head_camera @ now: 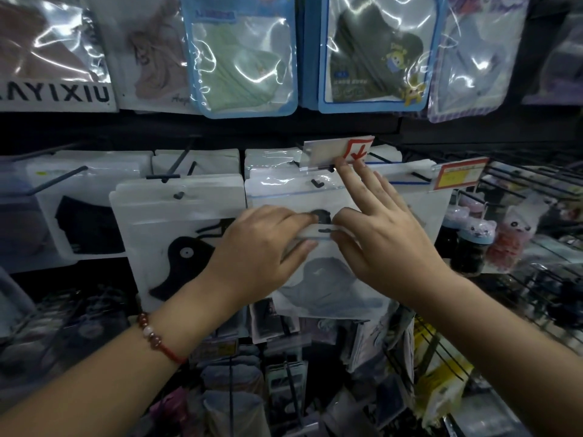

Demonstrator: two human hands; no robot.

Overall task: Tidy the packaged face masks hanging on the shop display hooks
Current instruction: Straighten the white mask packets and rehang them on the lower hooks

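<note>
A clear packet holding a grey face mask [328,279] is held up at the centre of the display, in front of white packets hanging on black hooks [316,183]. The left hand [262,247] pinches its top edge from the left; the right hand [381,234] pinches it from the right, index and middle fingers stretched up toward a price tag [337,152]. A beaded bracelet [154,337] circles the left wrist.

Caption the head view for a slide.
Both hands, left hand and right hand, pinch the top of a grey mask packet before a display hook.
</note>
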